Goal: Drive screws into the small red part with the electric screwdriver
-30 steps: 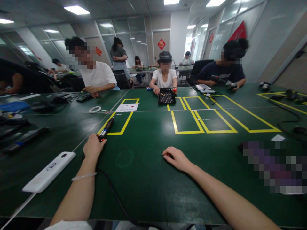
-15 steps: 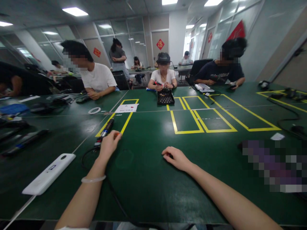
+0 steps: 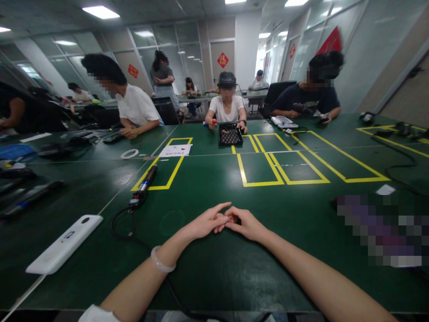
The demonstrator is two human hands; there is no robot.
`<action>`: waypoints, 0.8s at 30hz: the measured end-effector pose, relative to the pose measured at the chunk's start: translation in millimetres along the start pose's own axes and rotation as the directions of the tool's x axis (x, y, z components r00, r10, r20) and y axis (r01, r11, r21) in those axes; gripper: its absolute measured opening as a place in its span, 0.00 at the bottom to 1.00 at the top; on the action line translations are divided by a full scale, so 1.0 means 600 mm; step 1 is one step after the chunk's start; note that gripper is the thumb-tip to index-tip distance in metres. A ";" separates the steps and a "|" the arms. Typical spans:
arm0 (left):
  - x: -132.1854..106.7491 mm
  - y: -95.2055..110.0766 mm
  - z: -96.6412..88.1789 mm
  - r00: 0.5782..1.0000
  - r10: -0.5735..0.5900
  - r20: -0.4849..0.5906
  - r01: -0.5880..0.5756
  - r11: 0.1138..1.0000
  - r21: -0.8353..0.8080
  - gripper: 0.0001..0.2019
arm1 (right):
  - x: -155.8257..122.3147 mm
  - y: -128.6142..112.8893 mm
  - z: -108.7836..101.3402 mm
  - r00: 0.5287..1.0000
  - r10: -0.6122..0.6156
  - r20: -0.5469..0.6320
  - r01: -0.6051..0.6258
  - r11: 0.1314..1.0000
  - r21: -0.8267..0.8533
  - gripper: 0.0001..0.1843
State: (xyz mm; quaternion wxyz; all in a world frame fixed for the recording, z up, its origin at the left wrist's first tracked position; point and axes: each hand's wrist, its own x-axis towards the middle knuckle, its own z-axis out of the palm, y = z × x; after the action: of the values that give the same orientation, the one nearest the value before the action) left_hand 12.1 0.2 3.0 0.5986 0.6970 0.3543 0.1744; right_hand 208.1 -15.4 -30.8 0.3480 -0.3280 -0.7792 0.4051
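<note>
My left hand [image 3: 209,221] rests over the green table with its index finger stretched out, its other fingers touching the fingertips of my right hand. Loosely bent, my right hand [image 3: 250,225] has a gap between thumb and index finger. I see no object in either hand. Left of them lies a black stick-shaped tool [image 3: 146,180] with a blue band, its black cable [image 3: 122,235] looping toward me and passing under my left forearm. A white power bank-like block [image 3: 63,246] with a cable lies farther left.
Yellow tape [image 3: 263,184] marks rectangles on the green table [image 3: 201,277]. A paper sheet [image 3: 175,150] and a white ring [image 3: 129,154] lie ahead. Across the table, a person handles a black tray [image 3: 221,139]. Other people sit on both sides. A blurred purple item is at right.
My left hand has moved right, away from beside the black tool, and now meets my right hand. My right hand stays nearly in place. The person opposite has lowered their hands beside the tray.
</note>
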 end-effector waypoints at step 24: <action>-0.007 0.005 0.010 0.923 0.282 -0.263 -0.099 0.833 0.545 0.13 | 0.004 0.026 -0.008 0.985 0.160 -0.056 -0.145 0.965 0.217 0.16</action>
State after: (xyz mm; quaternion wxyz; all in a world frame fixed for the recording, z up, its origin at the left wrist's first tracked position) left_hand 13.8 -7.0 5.4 0.2979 0.8253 0.4115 0.2466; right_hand 214.1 -4.2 -41.7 0.3771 -0.3626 -0.6908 0.4991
